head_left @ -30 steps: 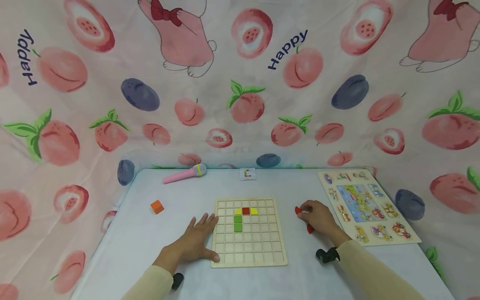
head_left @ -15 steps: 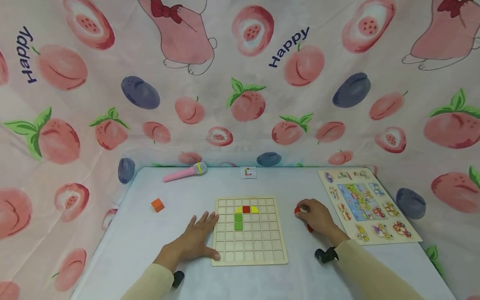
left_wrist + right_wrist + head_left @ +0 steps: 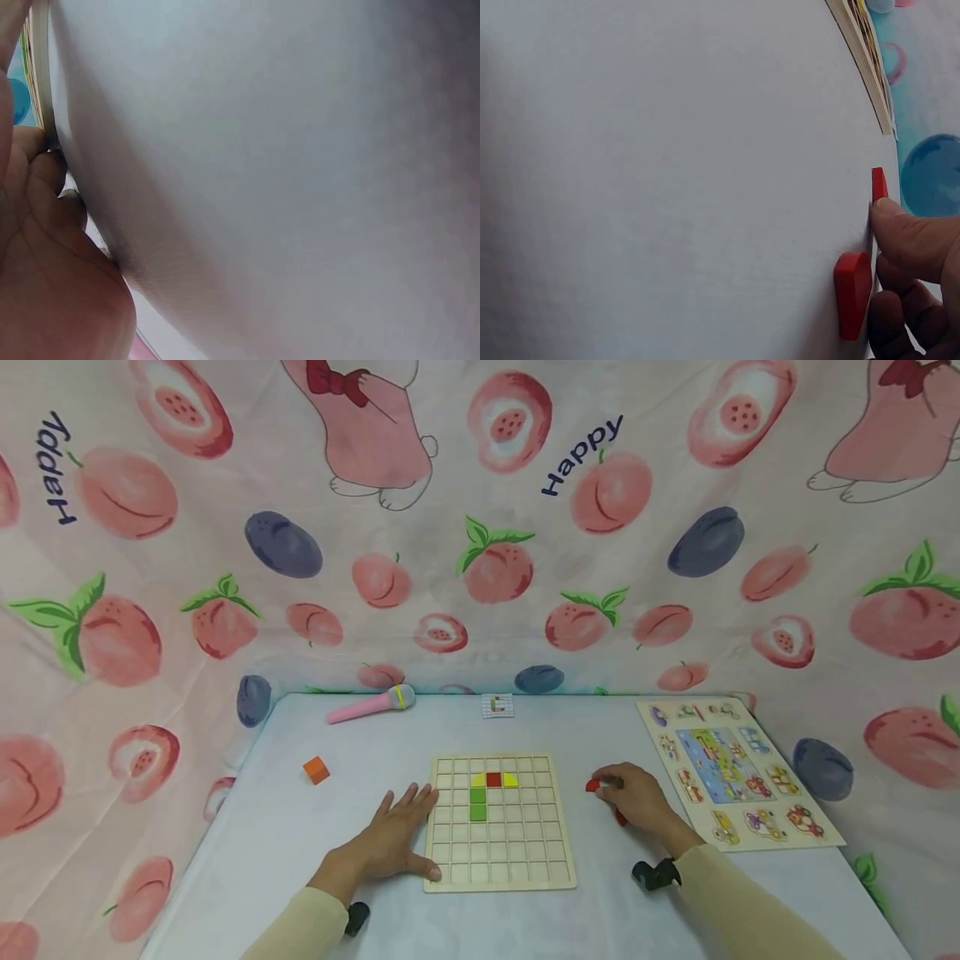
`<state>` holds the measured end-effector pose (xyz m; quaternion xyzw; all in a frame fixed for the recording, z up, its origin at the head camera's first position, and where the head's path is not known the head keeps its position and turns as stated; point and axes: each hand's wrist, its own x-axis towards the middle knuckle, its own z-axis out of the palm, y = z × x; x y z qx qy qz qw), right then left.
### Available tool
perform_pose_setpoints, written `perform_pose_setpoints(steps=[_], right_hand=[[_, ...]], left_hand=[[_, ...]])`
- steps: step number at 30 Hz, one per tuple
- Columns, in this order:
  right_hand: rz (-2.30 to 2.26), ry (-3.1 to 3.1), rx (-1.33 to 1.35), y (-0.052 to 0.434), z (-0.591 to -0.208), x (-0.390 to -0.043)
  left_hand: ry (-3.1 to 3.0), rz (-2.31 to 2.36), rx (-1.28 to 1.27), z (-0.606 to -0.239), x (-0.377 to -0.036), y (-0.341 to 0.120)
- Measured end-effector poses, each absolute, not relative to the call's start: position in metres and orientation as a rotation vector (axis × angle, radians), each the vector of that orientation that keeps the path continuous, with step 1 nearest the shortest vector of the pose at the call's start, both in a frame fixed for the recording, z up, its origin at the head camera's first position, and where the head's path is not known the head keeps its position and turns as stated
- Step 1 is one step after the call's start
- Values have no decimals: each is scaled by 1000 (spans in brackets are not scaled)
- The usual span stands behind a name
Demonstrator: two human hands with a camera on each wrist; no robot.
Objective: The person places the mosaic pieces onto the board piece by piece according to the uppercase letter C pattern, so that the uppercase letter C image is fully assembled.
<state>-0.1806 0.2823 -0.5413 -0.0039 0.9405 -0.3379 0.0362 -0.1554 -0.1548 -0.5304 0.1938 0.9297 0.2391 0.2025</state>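
Observation:
A wooden grid board (image 3: 517, 860) lies mid-table, with a red tile (image 3: 492, 780) between two yellow ones and green tiles (image 3: 477, 804) below. My left hand (image 3: 397, 837) lies flat on the table, its fingers straight and its thumb against the board's left edge; the left wrist view shows only its palm (image 3: 52, 285) on the white surface. Right of the board, my right hand (image 3: 633, 793) curls over two red pieces. Its fingertips pinch one red piece (image 3: 592, 786) (image 3: 879, 184) low at the table. The other red piece (image 3: 621, 817) (image 3: 853, 294) lies under the hand.
An orange cube (image 3: 316, 769) sits at the left, and a pink toy microphone (image 3: 369, 707) and a small card (image 3: 497, 706) at the back edge. A picture puzzle board (image 3: 738, 772) lies at the right. Fruit-print fabric walls close in the table.
My right hand has shifted slightly, and the red piece at its fingertips has come down a little toward the table. The left hand and the board have not moved.

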Motion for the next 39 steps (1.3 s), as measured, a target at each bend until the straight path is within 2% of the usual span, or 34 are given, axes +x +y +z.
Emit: perform_pose_setpoints(steps=[14,24,39], right_hand=[[-1172,2895,95,278,-538,-180],[-1112,2881,125,275,-541,-182],[-1055,2900,62,276,-541,-180]], left_hand=[[2599,646,545,-530,-156,-154],[2602,646,541,-529,-156,-155],[2606,646,563,-528,-154,-154]])
